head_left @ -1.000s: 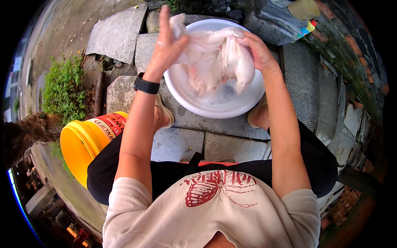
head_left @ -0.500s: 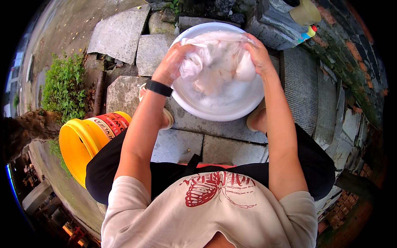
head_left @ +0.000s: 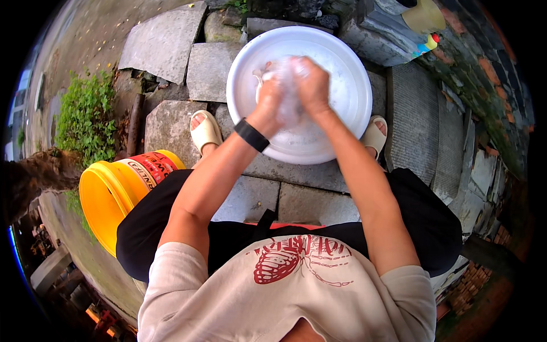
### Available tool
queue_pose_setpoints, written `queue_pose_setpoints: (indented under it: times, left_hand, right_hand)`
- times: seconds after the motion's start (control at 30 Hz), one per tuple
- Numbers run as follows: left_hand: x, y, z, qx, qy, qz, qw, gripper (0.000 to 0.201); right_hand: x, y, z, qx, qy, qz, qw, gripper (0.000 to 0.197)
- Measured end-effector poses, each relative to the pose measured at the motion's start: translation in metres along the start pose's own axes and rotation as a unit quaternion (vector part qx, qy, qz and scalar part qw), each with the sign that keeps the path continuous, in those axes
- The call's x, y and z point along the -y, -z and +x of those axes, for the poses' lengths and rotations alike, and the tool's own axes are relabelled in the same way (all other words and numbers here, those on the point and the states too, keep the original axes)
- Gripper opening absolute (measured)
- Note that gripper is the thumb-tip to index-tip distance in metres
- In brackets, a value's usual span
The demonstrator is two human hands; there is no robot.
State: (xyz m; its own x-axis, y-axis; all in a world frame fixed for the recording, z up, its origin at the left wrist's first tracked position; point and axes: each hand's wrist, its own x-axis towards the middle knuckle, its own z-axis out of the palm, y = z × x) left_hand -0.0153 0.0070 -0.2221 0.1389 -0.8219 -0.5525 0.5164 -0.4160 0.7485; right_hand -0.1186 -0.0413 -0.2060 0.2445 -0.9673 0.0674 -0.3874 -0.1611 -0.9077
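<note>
A wet white cloth (head_left: 289, 98) is bunched up between my two hands, above the inside of a round white basin (head_left: 360, 108). My left hand (head_left: 271, 104), with a black band on its wrist, is closed on the bundle from the left. Closed on its other side is my right hand (head_left: 313, 86). Motion smears the cloth and the fingertips, so the folds are hard to make out. A small end of the fabric sticks out at the upper left. Suds and cloudy water show in the basin, partly hidden by my hands.
A yellow bucket (head_left: 105, 199) lies tilted by my left knee. Stone slabs (head_left: 213, 71) pave the ground around the basin. Farther right stand a grey stone block (head_left: 373, 43), a bottle with a red cap (head_left: 428, 44) and a ribbed slab (head_left: 413, 114). A green plant (head_left: 85, 119) grows at left.
My hands have come together from the basin's two sides toward its middle. The cloth, spread wide between them before, is now squeezed into a compact bundle. My knees and feet have shifted outward.
</note>
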Motion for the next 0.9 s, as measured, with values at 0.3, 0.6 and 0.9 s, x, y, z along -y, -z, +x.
queue_pose_setpoints:
  times: [0.3,0.6,0.9]
  left_hand:
    - [-0.036,-0.02,-0.011,0.034,0.09,-0.037,0.995,0.035]
    - [-0.066,0.008,0.01,0.114,-0.015,0.432,0.895,0.032]
    - [-0.06,0.023,0.019,0.118,-0.033,0.009,0.992,0.025]
  right_hand:
    - [-0.001,-0.017,-0.014,-0.058,0.126,-0.024,0.99,0.019]
    - [-0.023,0.07,0.036,0.202,0.045,-0.05,0.977,0.034]
    - [-0.052,0.09,0.044,0.263,-0.101,0.115,0.953,0.041]
